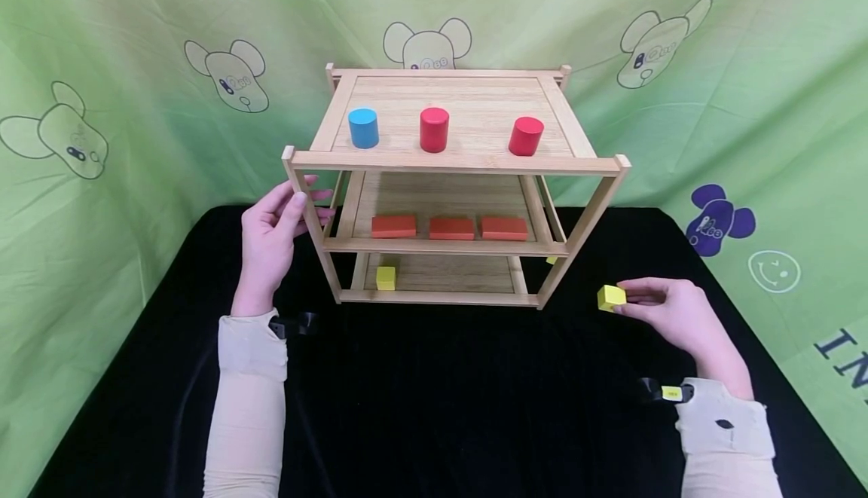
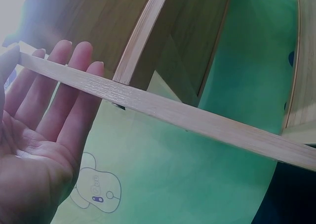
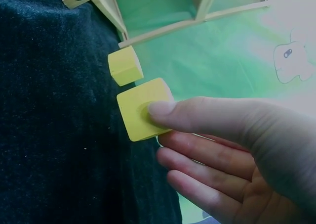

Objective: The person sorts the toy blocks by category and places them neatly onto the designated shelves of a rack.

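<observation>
A three-tier wooden shelf (image 1: pixel 468 95) stands in the middle of the head view. My left hand (image 1: pixel 267 230) holds its front left post (image 2: pixel 163 108), thumb at the front and fingers stretched out behind. To the right of the shelf, my right hand (image 1: pixel 685 313) pinches a yellow cube (image 3: pixel 133 115), the thumb pressed on one face. Past it, a second yellow cube (image 3: pixel 124 67) shows near the shelf, mostly hidden by the right post in the head view. On the bottom tier, toward the left, sits another yellow cube (image 1: pixel 386 278).
The top tier carries a blue cylinder (image 1: pixel 363 129) and two red cylinders, one central (image 1: pixel 434 130) and one to the right (image 1: pixel 526 136). Three red blocks (image 1: pixel 450 228) lie in a row on the middle tier. Black cloth (image 1: pixel 447 392) covers the table; a green printed curtain (image 1: pixel 136 46) hangs behind.
</observation>
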Motion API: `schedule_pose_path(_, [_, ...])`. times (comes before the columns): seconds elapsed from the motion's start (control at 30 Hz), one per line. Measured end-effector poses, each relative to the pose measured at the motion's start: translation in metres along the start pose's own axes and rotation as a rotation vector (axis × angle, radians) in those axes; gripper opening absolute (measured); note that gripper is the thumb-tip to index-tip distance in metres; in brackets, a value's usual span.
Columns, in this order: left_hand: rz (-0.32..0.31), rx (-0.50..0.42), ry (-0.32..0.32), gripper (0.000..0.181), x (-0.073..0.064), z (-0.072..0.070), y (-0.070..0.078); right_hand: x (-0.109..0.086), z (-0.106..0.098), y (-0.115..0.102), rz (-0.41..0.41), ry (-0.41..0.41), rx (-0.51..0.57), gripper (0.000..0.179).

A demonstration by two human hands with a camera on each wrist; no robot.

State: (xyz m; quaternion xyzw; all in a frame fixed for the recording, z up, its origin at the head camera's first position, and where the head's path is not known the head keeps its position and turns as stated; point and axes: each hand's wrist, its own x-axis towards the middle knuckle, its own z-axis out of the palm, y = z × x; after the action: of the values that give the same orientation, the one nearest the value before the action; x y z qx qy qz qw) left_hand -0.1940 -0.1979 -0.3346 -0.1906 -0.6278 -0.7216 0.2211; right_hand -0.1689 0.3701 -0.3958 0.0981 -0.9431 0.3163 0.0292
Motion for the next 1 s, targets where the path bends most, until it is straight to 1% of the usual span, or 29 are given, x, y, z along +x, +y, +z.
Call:
schedule_pose_path(0.3, [-0.005,-0.014,0.000,0.031,0.000,0.000,0.000,-0.002,-0.005,-0.008,0.007,0.018,-0.020,0.039])
schedule_pose_path(0.7, [-0.003,-0.005,0.023,0.030,-0.001,0.002,0.000,-0.004,-0.007,-0.017,-0.012,0.054,-0.022,0.038])
schedule_pose_path(1.0, [-0.001,-0.006,0.022,0.029,-0.001,0.002,0.000,-0.005,-0.010,-0.023,-0.005,0.070,-0.028,0.038])
